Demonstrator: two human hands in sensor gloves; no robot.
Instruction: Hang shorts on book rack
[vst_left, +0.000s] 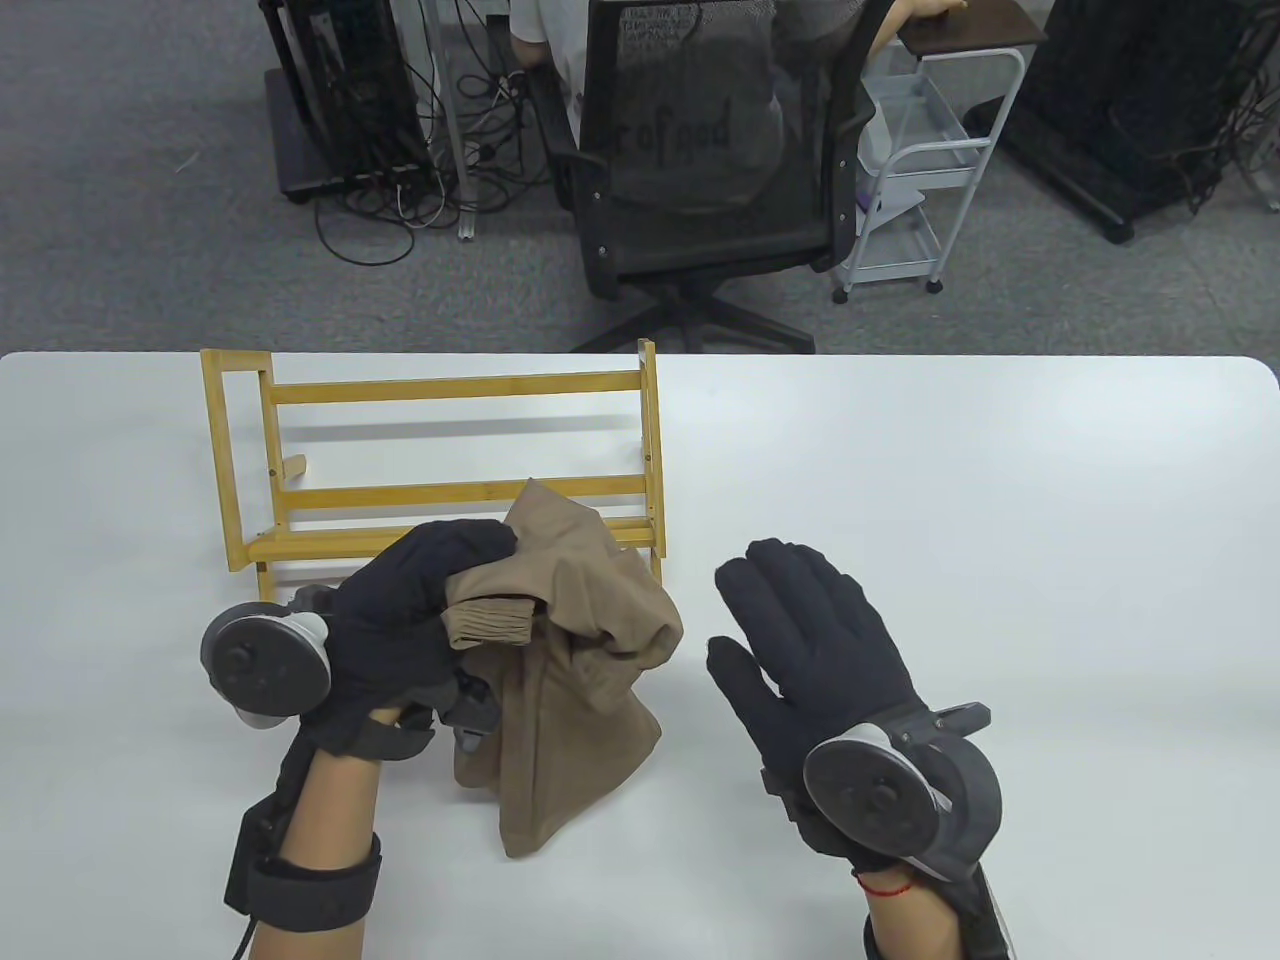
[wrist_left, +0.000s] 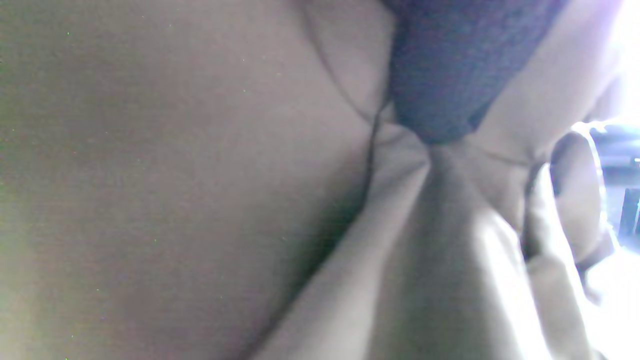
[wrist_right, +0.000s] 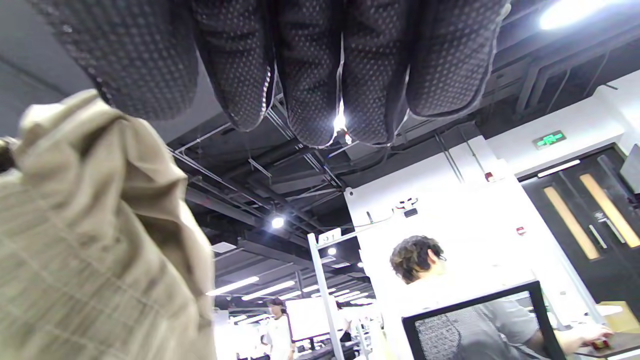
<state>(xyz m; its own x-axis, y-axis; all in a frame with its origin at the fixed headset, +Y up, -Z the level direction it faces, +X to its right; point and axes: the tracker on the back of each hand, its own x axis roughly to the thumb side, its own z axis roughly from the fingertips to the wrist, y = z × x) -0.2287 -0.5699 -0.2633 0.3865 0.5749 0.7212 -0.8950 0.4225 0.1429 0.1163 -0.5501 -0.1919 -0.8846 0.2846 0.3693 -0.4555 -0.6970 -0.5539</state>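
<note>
So the left hand (vst_left: 400, 620) had its fingers (vst_left: 470, 550) clenched tight around a bunched-up pair of tan fabric shorts (vst_left: 570, 680), gripping right at the ribbed waistband end. The rest of the cloth drooped down below those fingers, and its lowest tip looked to be touching the white table (vst_left: 1000, 480). From the left wrist view you mostly just got folds of the tan shorts (wrist_left: 200, 175) filling everything, with one dark gloved fingertip (wrist_left: 435, 75) pressing into a gathered crease.

The right hand (vst_left: 820, 660) was wide open, fingers (vst_left: 790, 580) stretched out flat and close together, holding nothing. It sat just beside the hanging cloth, not touching it as far as I could tell. The right wrist view showed those dotted glove fingers (wrist_right: 310, 70) hanging loose, with the shorts (wrist_right: 100, 240) off to their side.

The yellow bamboo slatted book rack (vst_left: 440, 460) stood just past the left fingers, and the top of the bunch overlapped its lower rails in the table view. Nothing was draped over it yet.
</note>
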